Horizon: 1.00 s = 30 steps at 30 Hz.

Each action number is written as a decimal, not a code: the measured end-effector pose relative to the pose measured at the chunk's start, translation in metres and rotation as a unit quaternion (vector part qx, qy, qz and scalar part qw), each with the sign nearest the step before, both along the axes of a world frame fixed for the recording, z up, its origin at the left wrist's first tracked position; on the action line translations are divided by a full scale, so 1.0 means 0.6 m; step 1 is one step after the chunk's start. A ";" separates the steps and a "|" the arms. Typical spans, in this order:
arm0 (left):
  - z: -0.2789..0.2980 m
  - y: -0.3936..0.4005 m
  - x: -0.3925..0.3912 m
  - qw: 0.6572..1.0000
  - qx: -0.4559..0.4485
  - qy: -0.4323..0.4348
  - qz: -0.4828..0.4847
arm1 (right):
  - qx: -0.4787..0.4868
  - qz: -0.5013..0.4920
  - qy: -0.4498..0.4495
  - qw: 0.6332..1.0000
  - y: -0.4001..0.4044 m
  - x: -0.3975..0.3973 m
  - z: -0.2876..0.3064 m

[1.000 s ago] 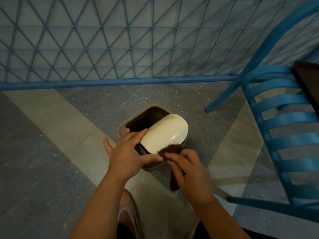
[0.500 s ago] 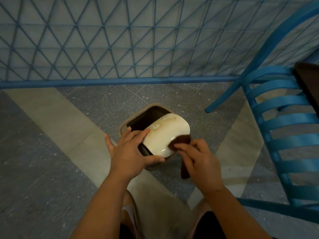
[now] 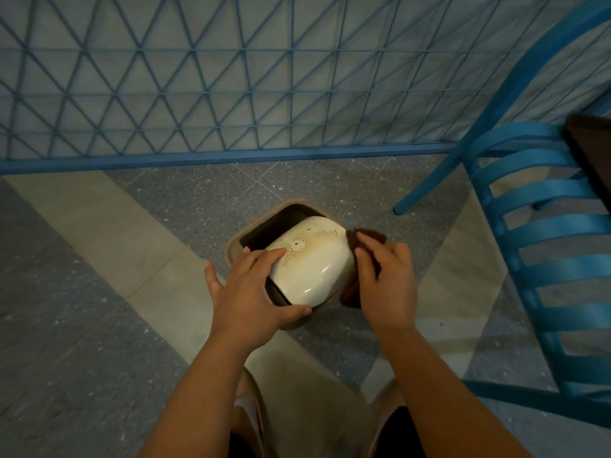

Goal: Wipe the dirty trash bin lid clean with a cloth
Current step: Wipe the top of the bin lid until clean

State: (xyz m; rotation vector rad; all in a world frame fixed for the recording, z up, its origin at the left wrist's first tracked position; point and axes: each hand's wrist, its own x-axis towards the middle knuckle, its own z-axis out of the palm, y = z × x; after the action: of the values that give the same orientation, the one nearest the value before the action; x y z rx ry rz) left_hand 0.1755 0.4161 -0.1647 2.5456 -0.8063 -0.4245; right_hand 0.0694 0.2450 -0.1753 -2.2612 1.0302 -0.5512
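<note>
A small beige trash bin (image 3: 238, 243) stands on the floor. Its cream swing lid (image 3: 314, 264) is tilted, with brown stains and specks across its upper part. My left hand (image 3: 251, 292) holds the lid's left and near edges, fingers on top and thumb at the front. My right hand (image 3: 385, 279) holds a dark brown cloth (image 3: 368, 236) against the lid's right side; the cloth hangs down under the palm and is partly hidden.
A blue slatted chair (image 3: 545, 226) stands close on the right, one leg near the bin. Behind it is a dark table edge (image 3: 591, 150). A blue lattice fence (image 3: 231, 94) runs along the back. The floor has grey speckled and beige tiles.
My right hand moved the cloth from the lid's near edge along to its far right side. Brown stains on the lid's top came into view. My left hand kept its hold.
</note>
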 end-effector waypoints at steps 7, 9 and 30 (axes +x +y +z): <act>-0.004 0.001 0.001 1.000 -0.021 0.004 0.009 | -0.041 0.221 0.017 0.974 0.074 -0.037 -0.010; -0.007 0.002 0.000 1.000 -0.017 0.004 0.005 | -0.079 0.190 0.018 0.978 0.044 -0.019 -0.008; -0.019 0.006 -0.006 1.000 -0.020 -0.015 0.005 | -0.030 0.129 0.043 0.990 0.043 0.031 0.008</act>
State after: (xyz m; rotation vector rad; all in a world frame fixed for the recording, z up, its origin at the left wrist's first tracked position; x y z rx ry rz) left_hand 0.1717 0.4197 -0.1759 2.5230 -0.8038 -0.3652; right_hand 0.0880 0.2707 -0.1705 -2.4420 0.7518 -0.3816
